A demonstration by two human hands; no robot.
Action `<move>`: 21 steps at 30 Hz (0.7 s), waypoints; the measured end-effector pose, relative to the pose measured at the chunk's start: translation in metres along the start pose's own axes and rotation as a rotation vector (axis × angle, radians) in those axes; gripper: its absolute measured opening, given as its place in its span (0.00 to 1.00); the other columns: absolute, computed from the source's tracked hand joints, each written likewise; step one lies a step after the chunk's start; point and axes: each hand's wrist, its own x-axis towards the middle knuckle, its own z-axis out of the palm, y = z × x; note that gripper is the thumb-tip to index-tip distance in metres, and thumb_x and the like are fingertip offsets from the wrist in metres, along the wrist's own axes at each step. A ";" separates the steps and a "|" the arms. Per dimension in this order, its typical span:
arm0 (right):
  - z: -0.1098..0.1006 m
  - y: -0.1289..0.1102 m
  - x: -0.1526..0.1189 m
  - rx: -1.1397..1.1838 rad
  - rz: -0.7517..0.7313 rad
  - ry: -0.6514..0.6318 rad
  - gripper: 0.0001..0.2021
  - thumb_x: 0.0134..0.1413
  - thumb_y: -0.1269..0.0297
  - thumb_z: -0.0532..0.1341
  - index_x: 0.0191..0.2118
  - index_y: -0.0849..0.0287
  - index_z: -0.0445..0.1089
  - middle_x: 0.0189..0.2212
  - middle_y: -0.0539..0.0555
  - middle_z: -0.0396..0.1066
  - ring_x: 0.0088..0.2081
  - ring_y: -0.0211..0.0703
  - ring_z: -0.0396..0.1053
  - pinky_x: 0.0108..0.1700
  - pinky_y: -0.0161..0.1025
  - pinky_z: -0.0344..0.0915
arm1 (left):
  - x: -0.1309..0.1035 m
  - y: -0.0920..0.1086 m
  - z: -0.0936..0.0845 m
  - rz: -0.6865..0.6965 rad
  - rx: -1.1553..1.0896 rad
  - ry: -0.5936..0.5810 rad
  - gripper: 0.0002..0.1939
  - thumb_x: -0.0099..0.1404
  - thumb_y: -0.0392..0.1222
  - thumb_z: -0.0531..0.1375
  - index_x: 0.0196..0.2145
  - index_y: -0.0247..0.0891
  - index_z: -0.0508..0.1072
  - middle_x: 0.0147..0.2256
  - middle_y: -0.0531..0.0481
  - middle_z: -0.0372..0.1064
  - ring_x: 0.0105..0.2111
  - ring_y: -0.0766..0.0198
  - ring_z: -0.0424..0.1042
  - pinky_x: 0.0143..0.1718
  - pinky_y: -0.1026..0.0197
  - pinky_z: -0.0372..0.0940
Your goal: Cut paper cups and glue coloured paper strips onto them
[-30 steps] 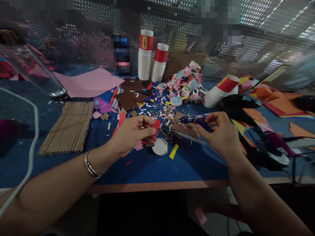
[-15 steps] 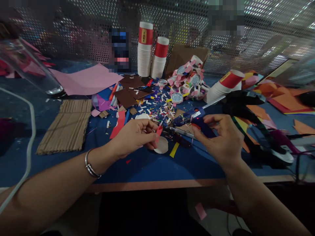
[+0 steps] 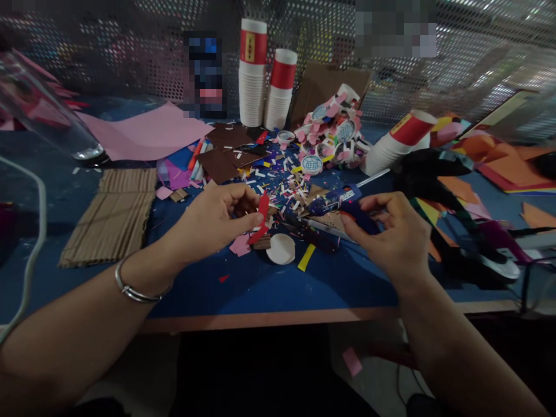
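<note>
Between the thumb and fingers of my left hand (image 3: 223,223) is a small red paper strip (image 3: 262,219), bent along its length. My right hand (image 3: 393,240) grips a blue glue gun (image 3: 336,202) by its handle, its nozzle pointing left toward the strip but apart from it. A clear glue stick (image 3: 374,177) juts from the gun's back end. Just below, a white paper disc (image 3: 281,249) lies on the blue table beside a yellow paper strip (image 3: 306,258). Dark-handled scissors (image 3: 319,238) lie under the gun. Pink paper pieces (image 3: 240,245) sit under my left hand.
Corrugated cardboard (image 3: 110,217) lies at left, near a white cable (image 3: 41,231). Stacked paper cups (image 3: 252,75) stand at the back, beside a heap of decorated paper pieces (image 3: 332,136). Paper scraps (image 3: 278,185) litter the middle. A leaning cup stack (image 3: 399,142) is at right.
My left hand has drawn left, away from the nozzle, with the red strip, uncovering the white disc and pink pieces. My right hand keeps the glue gun in nearly the same place.
</note>
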 end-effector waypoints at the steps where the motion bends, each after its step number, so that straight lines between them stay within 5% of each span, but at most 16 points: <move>1: 0.000 -0.001 0.001 -0.006 0.009 -0.005 0.16 0.53 0.52 0.72 0.38 0.53 0.69 0.37 0.53 0.75 0.37 0.51 0.76 0.39 0.50 0.75 | 0.000 -0.001 -0.002 0.009 0.024 -0.004 0.06 0.62 0.40 0.65 0.37 0.38 0.75 0.31 0.52 0.74 0.32 0.66 0.72 0.34 0.62 0.66; 21: 0.007 0.040 0.019 -0.112 0.168 -0.112 0.17 0.49 0.52 0.72 0.36 0.52 0.66 0.32 0.51 0.74 0.34 0.51 0.74 0.37 0.46 0.68 | 0.005 -0.010 -0.011 -0.039 0.173 -0.056 0.12 0.61 0.40 0.64 0.43 0.40 0.72 0.27 0.53 0.78 0.26 0.64 0.73 0.30 0.61 0.63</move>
